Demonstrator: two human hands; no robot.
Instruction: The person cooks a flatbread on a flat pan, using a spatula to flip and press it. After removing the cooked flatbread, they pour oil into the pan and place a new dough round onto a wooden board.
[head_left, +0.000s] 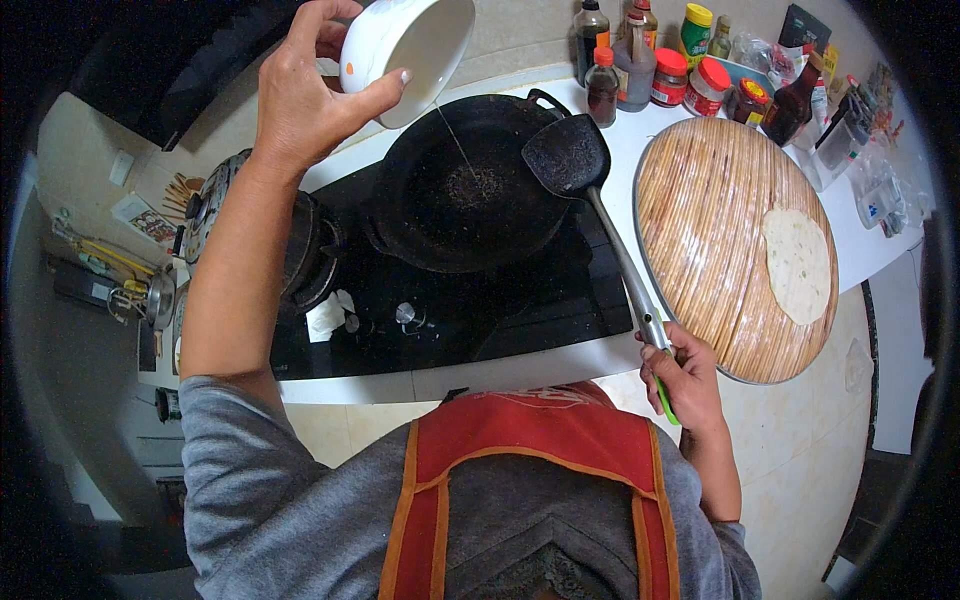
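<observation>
Tilted over a black wok (480, 225) on the stove, a white bowl (431, 56) is gripped by my left hand (319, 97), thumb on its outer side near the rim. A thin stream of liquid falls from the bowl to the middle of the wok, where small bubbles or specks show. My right hand (684, 371) is closed around the green and silver handle of a spatula (570, 157). Its black blade is raised over the wok's right edge. To the right, a flat round of dough with green flecks (799, 266) lies on a round board of striped, shiny slats (720, 225).
Bottles and red-lidded jars (669, 79) line the back of the white counter (862, 255), beside plastic bags (885, 199). A second burner (319, 255) and a lidded pot (214, 199) stand left, partly behind my left arm. White crumpled paper (325, 316) lies on the black cooktop (480, 315).
</observation>
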